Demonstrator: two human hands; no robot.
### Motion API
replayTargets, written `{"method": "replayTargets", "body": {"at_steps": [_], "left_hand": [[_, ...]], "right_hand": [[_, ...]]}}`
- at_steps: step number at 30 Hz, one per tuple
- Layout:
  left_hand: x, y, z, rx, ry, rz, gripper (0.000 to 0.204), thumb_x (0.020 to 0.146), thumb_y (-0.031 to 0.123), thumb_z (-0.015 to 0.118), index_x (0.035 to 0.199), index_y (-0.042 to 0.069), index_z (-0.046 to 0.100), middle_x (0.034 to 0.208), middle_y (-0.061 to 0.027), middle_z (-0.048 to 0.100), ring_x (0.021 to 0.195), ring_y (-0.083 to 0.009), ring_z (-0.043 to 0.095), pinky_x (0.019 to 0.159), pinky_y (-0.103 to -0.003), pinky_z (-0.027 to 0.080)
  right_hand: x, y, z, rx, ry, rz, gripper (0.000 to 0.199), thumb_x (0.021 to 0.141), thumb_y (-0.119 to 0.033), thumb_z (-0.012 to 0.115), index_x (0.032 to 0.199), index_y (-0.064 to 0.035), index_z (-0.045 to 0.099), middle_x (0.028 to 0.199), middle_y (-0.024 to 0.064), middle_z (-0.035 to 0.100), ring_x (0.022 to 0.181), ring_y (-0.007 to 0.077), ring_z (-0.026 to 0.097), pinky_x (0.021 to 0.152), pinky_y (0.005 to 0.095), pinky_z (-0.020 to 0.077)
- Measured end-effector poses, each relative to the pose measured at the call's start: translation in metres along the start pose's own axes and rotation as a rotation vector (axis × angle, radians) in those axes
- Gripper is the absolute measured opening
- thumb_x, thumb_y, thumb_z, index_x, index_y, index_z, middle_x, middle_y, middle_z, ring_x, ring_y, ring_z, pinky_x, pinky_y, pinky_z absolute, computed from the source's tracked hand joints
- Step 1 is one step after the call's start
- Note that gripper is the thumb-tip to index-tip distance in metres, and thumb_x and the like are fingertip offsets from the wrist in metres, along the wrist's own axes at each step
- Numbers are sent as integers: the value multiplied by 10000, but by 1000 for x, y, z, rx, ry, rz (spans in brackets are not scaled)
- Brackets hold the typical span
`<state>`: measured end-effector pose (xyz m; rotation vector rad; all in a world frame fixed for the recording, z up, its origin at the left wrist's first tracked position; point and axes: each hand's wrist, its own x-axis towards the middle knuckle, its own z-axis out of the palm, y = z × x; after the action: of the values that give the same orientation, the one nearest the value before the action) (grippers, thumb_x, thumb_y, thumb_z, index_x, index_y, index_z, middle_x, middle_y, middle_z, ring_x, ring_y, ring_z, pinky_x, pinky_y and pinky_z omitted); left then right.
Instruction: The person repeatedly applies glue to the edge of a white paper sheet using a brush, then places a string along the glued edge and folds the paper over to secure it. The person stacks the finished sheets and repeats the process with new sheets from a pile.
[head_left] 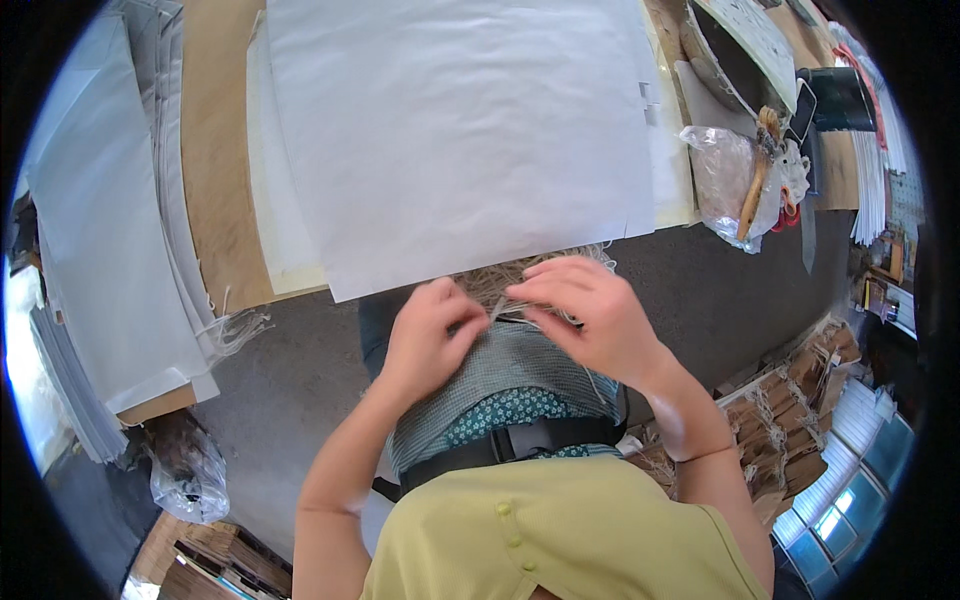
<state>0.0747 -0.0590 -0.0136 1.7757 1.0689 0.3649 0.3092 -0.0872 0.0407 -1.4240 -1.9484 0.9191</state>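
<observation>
Over my lap, a loose bundle of pale beige strings lies between my hands, just past the edge of the white paper. Thumb and fingertips of my left hand are pinched together at a thin light string. My right hand faces it from the other side, its fingers curled and closed at the strings, with slight blur at the tips. A short pale strand shows between the two sets of fingertips. Under the hands, a grey-green checked cloth covers my lap.
Large white paper sheets cover the table ahead. More folded paper with string ends lies at left. At right are a wooden-handled brush, a clear plastic bag and a tilted bucket. Brown paper bundles sit lower right.
</observation>
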Motion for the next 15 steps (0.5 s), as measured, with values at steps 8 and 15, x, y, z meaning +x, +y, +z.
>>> {"method": "replayTargets", "body": {"at_steps": [8, 15], "left_hand": [[-69, 56, -129, -311, 223, -13, 75, 783, -19, 774, 849, -6, 741, 807, -88, 656, 758, -162, 604, 684, -268, 474], [-71, 14, -167, 279, 566, 5, 116, 787, -76, 754, 890, -34, 723, 827, -72, 625, 748, -170, 582, 666, -269, 451]], "right_hand": [[-18, -13, -16, 642, -215, 235, 145, 997, -180, 663, 1006, -48, 720, 913, 67, 643, 859, 179, 618, 785, 316, 497], [-31, 36, -96, 8, 217, 318, 104, 935, -72, 688, 851, -16, 668, 808, 36, 578, 807, 155, 567, 738, 285, 438]]}}
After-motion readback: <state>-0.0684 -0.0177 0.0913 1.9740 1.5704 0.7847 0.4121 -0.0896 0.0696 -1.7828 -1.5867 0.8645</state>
